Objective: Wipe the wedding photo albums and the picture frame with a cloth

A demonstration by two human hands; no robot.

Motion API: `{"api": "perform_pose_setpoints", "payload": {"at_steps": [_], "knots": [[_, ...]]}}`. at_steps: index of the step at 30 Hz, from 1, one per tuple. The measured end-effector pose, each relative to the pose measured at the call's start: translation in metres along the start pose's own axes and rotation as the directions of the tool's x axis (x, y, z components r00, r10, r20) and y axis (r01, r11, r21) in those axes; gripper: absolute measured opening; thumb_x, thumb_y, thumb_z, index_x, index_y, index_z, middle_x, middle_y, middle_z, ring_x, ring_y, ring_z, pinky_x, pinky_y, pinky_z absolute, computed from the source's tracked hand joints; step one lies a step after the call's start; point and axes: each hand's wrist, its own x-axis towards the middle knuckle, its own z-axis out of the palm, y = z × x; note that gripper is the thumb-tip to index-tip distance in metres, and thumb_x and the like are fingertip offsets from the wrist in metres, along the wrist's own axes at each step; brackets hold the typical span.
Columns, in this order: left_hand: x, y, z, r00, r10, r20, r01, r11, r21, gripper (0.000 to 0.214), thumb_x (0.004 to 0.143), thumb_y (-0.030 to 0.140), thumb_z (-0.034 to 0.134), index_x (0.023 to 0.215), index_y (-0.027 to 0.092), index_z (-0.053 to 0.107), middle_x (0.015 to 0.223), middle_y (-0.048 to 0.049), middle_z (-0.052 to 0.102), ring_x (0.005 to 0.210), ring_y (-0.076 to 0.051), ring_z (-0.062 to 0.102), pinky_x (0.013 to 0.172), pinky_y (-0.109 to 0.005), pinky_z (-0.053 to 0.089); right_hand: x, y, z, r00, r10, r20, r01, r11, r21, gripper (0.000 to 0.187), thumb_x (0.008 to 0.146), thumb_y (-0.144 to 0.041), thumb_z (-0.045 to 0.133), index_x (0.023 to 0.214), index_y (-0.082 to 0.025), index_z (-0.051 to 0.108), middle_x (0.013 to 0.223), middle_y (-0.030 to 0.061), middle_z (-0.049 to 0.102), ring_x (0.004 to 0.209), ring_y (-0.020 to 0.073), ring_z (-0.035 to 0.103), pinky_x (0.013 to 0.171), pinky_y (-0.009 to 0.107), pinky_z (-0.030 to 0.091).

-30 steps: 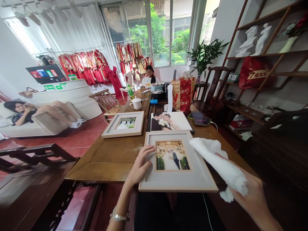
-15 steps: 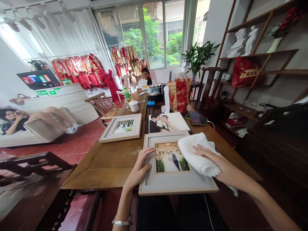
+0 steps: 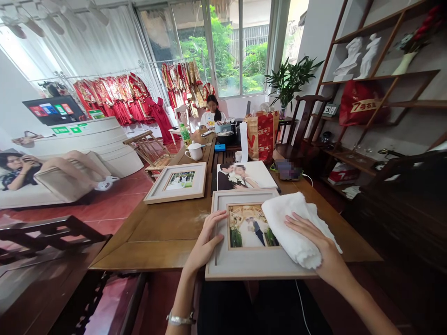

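A light wood picture frame (image 3: 219, 272) with a pale mat and a wedding photo (image 3: 249, 228) lies before me, its near side at the table's front edge. My left hand (image 3: 206, 237) rests over its left rim, thumb apart and fingers stretched towards the photo. On the frame's right side, my right hand (image 3: 312, 237) is closed on a folded white towel (image 3: 289, 216) and presses it down. The towel covers the photo's right edge and the upper right part of the mat. My right thumb is hidden.
On the wooden table (image 3: 164, 228) are a second framed photo (image 3: 178, 181), a couple's print (image 3: 247, 176), a white teapot (image 3: 194, 151), a phone (image 3: 291, 173) with a cable and a paper bag (image 3: 261, 137). One person sits beyond; another lies on a sofa at left.
My right hand and the towel have slid slightly down and right over the frame. The left hand stays at the left rim. The whole view has shifted a little.
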Motion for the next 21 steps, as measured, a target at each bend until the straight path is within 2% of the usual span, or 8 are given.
{"api": "perform_pose_setpoints", "payload": {"at_steps": [4,9,15,18,21], "knots": [[-0.002,0.001,0.000,1.000,-0.019,0.011,0.019,0.999,-0.035,0.046,0.083,0.017,0.048,0.128,0.027,0.049,0.142,-0.0018,0.039,0.137,-0.024,0.023,0.115,-0.041,0.012,0.002,-0.001,-0.002,1.000,-0.001,0.007,0.001,1.000,0.011,0.049,0.081,-0.034,0.059,0.128,-0.022,0.053,0.134,0.0100,0.053,0.130,0.0315,0.037,0.106,0.056,0.030],[-0.002,0.003,0.004,0.999,-0.026,-0.045,0.027,0.999,0.025,0.039,0.085,0.026,0.053,0.124,0.027,0.053,0.138,-0.0044,0.043,0.135,-0.025,0.028,0.115,-0.042,0.014,0.005,-0.003,-0.005,1.000,0.013,0.017,-0.013,1.000,0.010,0.049,0.081,-0.032,0.058,0.129,-0.023,0.052,0.135,0.0088,0.052,0.131,0.0304,0.037,0.108,0.055,0.028],[-0.004,0.002,0.003,0.999,-0.014,-0.036,0.014,1.000,0.018,0.046,0.081,0.014,0.052,0.125,0.028,0.052,0.138,-0.0029,0.044,0.135,-0.023,0.027,0.115,-0.043,0.014,-0.004,-0.005,-0.008,1.000,0.009,-0.003,-0.009,0.999,-0.036,0.049,0.087,-0.034,0.050,0.134,-0.025,0.046,0.138,0.0060,0.048,0.131,0.0289,0.036,0.108,0.052,0.030],[-0.004,0.001,0.002,0.999,-0.022,-0.024,0.023,1.000,0.012,0.051,0.078,0.009,0.051,0.125,0.029,0.051,0.139,-0.0009,0.043,0.136,-0.023,0.026,0.115,-0.042,0.013,-0.008,-0.007,-0.018,0.996,-0.032,-0.084,0.027,0.998,-0.058,0.048,0.090,-0.033,0.046,0.137,-0.026,0.042,0.139,0.0055,0.047,0.130,0.0284,0.039,0.107,0.050,0.032],[-0.004,-0.001,0.001,1.000,-0.014,-0.012,0.014,1.000,0.018,0.050,0.079,0.010,0.050,0.125,0.030,0.052,0.140,-0.0006,0.043,0.136,-0.022,0.025,0.116,-0.042,0.012,0.004,-0.008,-0.032,0.980,-0.092,-0.175,0.074,0.992,-0.103,0.049,0.089,-0.033,0.048,0.136,-0.023,0.042,0.138,0.0074,0.048,0.129,0.0293,0.039,0.107,0.050,0.033]]}}
